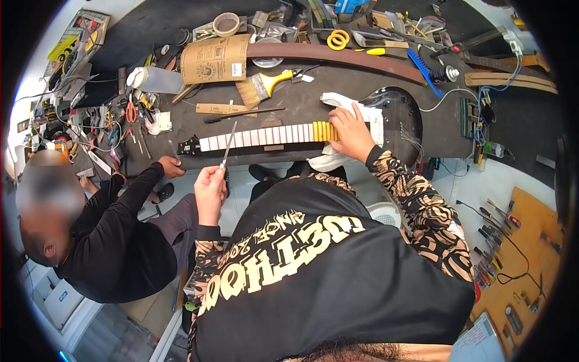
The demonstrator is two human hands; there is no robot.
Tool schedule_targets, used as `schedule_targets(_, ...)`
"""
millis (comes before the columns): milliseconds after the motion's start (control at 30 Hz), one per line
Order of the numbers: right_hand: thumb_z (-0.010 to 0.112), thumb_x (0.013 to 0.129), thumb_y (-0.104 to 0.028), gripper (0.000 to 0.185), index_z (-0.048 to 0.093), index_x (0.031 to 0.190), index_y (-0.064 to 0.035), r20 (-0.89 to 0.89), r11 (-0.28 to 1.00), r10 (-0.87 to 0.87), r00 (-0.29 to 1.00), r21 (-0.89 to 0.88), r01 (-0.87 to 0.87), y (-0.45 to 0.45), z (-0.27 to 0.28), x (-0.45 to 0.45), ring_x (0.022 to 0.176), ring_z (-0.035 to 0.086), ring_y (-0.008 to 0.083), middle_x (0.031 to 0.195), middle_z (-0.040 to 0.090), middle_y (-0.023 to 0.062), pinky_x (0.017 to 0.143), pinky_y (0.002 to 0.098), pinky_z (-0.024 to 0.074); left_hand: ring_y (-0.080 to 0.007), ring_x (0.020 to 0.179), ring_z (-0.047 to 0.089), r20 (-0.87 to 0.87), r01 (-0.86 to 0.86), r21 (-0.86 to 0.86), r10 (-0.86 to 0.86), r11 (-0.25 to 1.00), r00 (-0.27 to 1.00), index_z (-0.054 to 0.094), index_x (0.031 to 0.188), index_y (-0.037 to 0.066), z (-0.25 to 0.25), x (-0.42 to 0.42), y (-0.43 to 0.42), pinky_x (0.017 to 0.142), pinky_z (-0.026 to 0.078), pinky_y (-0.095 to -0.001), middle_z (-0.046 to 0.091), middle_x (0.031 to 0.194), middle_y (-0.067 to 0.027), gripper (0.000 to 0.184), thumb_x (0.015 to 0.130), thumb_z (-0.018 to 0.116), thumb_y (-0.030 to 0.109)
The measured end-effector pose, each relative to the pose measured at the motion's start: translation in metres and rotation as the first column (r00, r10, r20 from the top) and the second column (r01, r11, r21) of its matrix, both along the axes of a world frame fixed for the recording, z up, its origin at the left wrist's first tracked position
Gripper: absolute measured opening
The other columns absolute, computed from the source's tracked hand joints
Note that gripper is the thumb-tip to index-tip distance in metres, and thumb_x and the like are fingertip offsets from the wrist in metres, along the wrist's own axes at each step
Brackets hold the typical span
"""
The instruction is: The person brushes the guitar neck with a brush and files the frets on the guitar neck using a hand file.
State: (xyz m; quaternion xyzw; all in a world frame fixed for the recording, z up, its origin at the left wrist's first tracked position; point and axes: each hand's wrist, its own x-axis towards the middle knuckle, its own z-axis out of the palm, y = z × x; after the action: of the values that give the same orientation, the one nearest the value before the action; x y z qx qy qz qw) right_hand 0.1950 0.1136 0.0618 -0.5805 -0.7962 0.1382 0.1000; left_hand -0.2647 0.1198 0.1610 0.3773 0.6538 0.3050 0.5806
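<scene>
My left hand (211, 186) is clamped on a slender silver metal tool (229, 145); my right hand (351, 131), spread, rests on a dark glossy guitar (399, 107) (fretboard (271, 136) striped white and yellow).

Lighting's brt, w/ strong fisheye distort. & blk corners.

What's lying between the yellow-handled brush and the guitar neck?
In the head view, a thin dark tool and a flat brown strip lie between the brush and the guitar neck. The left hand holds a metal blade whose tip pokes in too.
</scene>
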Motion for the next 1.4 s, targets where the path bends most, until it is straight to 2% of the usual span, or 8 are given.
schedule_targets(400, 0.093, 0.080, -0.035, 0.061, 0.065, 0.127, -0.0066, 0.030, 0.992, 0.122, 0.992, -0.014, -0.122, 0.011, -0.008, 0.011, 0.147, 0.058, 0.0307, 0.135, 0.064, 0.0121, 0.142, 0.0627, 0.0198, -0.0020, 0.060, 0.048, 0.026, 0.036, -0.059, -0.035, 0.998, 0.999, 0.070, 0.118, 0.000, -0.013, 0.024, -0.012, 0.051, 0.034, -0.0221, 0.062, 0.074, 0.0026, 0.020, 0.115, 0.071, 0.019)
schedule_targets(533, 0.093, 0.081, -0.038, 0.066, 0.064, 0.131, -0.0056, 0.077, 0.996, 0.088, 0.993, 0.001, -0.088, 0.007, -0.002, 0.005, 0.149, 0.056, 0.0320, 0.136, 0.064, 0.0135, 0.142, 0.0640, 0.0180, -0.0019, 0.060, 0.047, 0.038, 0.022, -0.062, -0.019, 0.998, 0.999, 0.070, 0.118, 0.000, -0.014, 0.022, -0.012, 0.051, 0.033, -0.0220, 0.062, 0.075, 0.0027, 0.019, 0.115, 0.071, 0.019)
schedule_targets(700, 0.093, 0.082, -0.041, 0.070, 0.063, 0.134, -0.0060, 0.017, 0.998, 0.053, 0.998, 0.038, -0.054, 0.008, 0.008, -0.011, 0.147, 0.057, 0.0316, 0.136, 0.062, 0.0131, 0.142, 0.0650, 0.0167, -0.0018, 0.060, 0.048, 0.028, 0.007, -0.070, -0.005, 0.998, 1.000, 0.070, 0.118, 0.001, -0.016, 0.016, -0.020, 0.051, 0.034, -0.0221, 0.063, 0.075, 0.0027, 0.019, 0.115, 0.071, 0.020)
schedule_targets(900, 0.093, 0.081, -0.040, 0.066, 0.065, 0.131, -0.0064, 0.066, 0.999, 0.047, 0.997, 0.010, -0.048, 0.009, -0.014, -0.021, 0.138, 0.061, 0.0304, 0.129, 0.065, 0.0113, 0.142, 0.0645, 0.0173, -0.0022, 0.057, 0.047, 0.012, 0.005, -0.059, -0.005, 0.998, 1.000, 0.070, 0.117, 0.002, -0.021, 0.016, -0.021, 0.050, 0.033, -0.0222, 0.062, 0.073, 0.0027, 0.019, 0.115, 0.071, 0.020)
schedule_targets(1000, 0.094, 0.081, -0.036, 0.066, 0.065, 0.131, -0.0058, 0.105, 0.996, 0.048, 0.993, -0.084, -0.039, 0.011, -0.018, -0.025, 0.142, 0.060, 0.0322, 0.132, 0.067, 0.0131, 0.141, 0.0645, 0.0173, -0.0026, 0.055, 0.046, 0.017, 0.012, -0.052, -0.011, 0.999, 1.000, 0.070, 0.117, 0.002, -0.023, 0.015, -0.022, 0.049, 0.033, -0.0222, 0.062, 0.072, 0.0021, 0.018, 0.115, 0.071, 0.021)
schedule_targets(1167, 0.097, 0.078, -0.032, 0.081, 0.057, 0.143, -0.0051, -0.017, 0.997, -0.076, 0.997, -0.005, 0.075, 0.002, -0.012, -0.030, 0.142, 0.059, 0.0330, 0.140, 0.062, 0.0128, 0.140, 0.0654, 0.0184, -0.0021, 0.057, 0.046, 0.005, 0.021, -0.062, -0.021, 0.998, 1.000, 0.070, 0.116, 0.002, -0.018, 0.016, -0.022, 0.050, 0.032, -0.0219, 0.062, 0.073, 0.0020, 0.019, 0.115, 0.071, 0.021)
schedule_targets(1267, 0.096, 0.077, -0.031, 0.076, 0.060, 0.139, -0.0057, -0.074, 0.998, -0.052, 0.996, 0.018, 0.054, 0.003, -0.006, -0.033, 0.140, 0.060, 0.0328, 0.137, 0.064, 0.0123, 0.140, 0.0657, 0.0185, -0.0030, 0.056, 0.047, 0.008, 0.001, -0.068, 0.000, 0.998, 1.000, 0.070, 0.117, 0.001, -0.020, 0.011, -0.022, 0.050, 0.033, -0.0218, 0.062, 0.073, 0.0009, 0.020, 0.115, 0.071, 0.021)
schedule_targets(1400, 0.094, 0.078, -0.032, 0.067, 0.064, 0.131, -0.0058, 0.003, 1.000, 0.028, 1.000, -0.005, -0.028, 0.012, -0.019, -0.032, 0.138, 0.061, 0.0310, 0.131, 0.066, 0.0118, 0.141, 0.0652, 0.0167, -0.0038, 0.056, 0.048, 0.009, -0.009, -0.061, 0.009, 0.998, 1.000, 0.069, 0.117, 0.001, -0.022, 0.005, -0.023, 0.050, 0.034, -0.0219, 0.061, 0.072, 0.0007, 0.020, 0.115, 0.071, 0.021)
